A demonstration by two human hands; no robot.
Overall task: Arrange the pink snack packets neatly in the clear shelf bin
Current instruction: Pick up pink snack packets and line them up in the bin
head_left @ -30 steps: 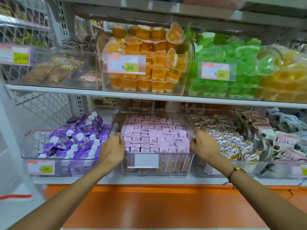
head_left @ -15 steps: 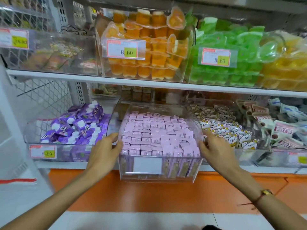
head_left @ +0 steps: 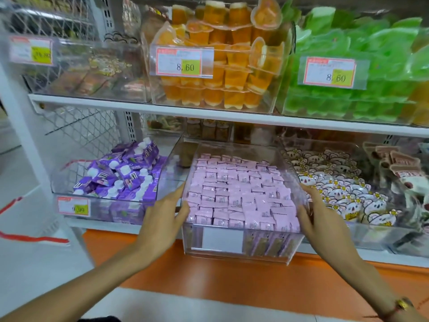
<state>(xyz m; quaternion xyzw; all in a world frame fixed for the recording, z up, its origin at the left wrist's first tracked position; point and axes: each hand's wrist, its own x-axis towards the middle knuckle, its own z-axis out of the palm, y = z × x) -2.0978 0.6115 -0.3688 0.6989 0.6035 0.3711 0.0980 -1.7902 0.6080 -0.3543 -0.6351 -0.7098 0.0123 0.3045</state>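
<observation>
**Holding the bin at the shelf edge**

The clear bin [head_left: 236,252] is gripped on both sides, its front end jutting past the lower shelf [head_left: 394,259] over the orange base [head_left: 209,282]. The left hand [head_left: 160,219] is pressed to the left wall, thumb hooked over the rim and fingers curled against the side. The right hand [head_left: 322,221] is clamped on the right wall likewise. The pink packets [head_left: 241,194] are packed inside in close, fairly even rows, filling the bin nearly to its rim. A blank label [head_left: 222,238] is fixed to the front. Purple packets [head_left: 120,177] are seen in the bin to the left, koala packets [head_left: 343,194] to the right. Orange cups [head_left: 222,73] and green cups [head_left: 362,73] are stacked on the shelf above.
</observation>
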